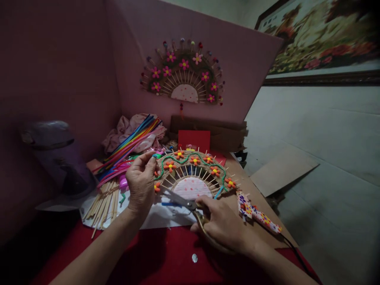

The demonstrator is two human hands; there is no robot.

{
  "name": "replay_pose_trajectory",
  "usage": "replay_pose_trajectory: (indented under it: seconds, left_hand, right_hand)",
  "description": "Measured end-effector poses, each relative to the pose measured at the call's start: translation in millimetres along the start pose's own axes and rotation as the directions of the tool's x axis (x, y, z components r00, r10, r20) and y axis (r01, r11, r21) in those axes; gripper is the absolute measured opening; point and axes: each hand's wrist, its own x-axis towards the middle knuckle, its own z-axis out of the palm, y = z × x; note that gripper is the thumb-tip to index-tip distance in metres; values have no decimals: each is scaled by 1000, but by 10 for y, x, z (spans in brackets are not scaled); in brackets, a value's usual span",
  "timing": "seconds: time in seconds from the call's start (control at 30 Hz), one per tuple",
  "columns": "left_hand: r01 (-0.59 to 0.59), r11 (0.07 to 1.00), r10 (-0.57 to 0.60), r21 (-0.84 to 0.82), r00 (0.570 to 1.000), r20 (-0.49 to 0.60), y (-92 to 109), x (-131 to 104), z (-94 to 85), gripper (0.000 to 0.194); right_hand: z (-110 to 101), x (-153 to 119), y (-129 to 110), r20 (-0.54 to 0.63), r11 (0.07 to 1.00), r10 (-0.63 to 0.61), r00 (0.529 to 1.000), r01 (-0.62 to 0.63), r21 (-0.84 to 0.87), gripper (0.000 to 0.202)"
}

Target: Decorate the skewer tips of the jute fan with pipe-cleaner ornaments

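My right hand [221,221] grips a pair of scissors [190,204] by the handles. Their blades point left, just below the pale dotted centre of a craft fan [192,186]. Twine, thin sticks, orange flowers and a wavy green pipe cleaner [185,159] cover the fan. At its left edge my left hand [141,182] is closed in a pinch. A small blue-green bit shows at the fingertips, too small to name surely. Short blue pieces [171,204] lie below the blades and at the fan's lower right [219,192].
Colourful pipe cleaners [130,144] and wooden sticks [102,204] lie to the left. A flower-patterned glue gun [258,215] with a cord rests on cardboard [273,233] at right. Another decorated fan [184,73] hangs on the pink board behind. A silvery disc [194,258] sits on the red cloth.
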Motion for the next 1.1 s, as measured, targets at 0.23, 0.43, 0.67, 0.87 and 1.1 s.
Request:
replay_pose_trajectory:
  seconds: [0.23, 0.43, 0.67, 0.87, 1.1]
  left_hand:
    - [64, 996, -57, -54, 991, 124, -28, -85, 35, 11]
    - [126, 992, -120, -25, 978, 173, -72, -137, 53, 15]
    - [243, 970, -223, -17, 914, 339, -101, -281, 70, 15]
    - [298, 954, -284, 35, 862, 419, -93, -375, 121, 16]
    - [338, 936, -344, 99, 817, 463, -136, -406, 108, 21]
  right_hand:
    - [228, -2, -115, 161, 967, -200, 967, 221, -126, 42]
    - [331, 26, -230, 175, 930, -292, 940, 322, -178, 31]
    - [264, -24, -183, 65, 914, -324, 944, 330, -238, 16]
    - [-11, 215, -164, -402, 968, -225, 887, 251, 12, 16]
    - [-62, 478, -177, -392, 905, -352, 850, 416, 90, 18]
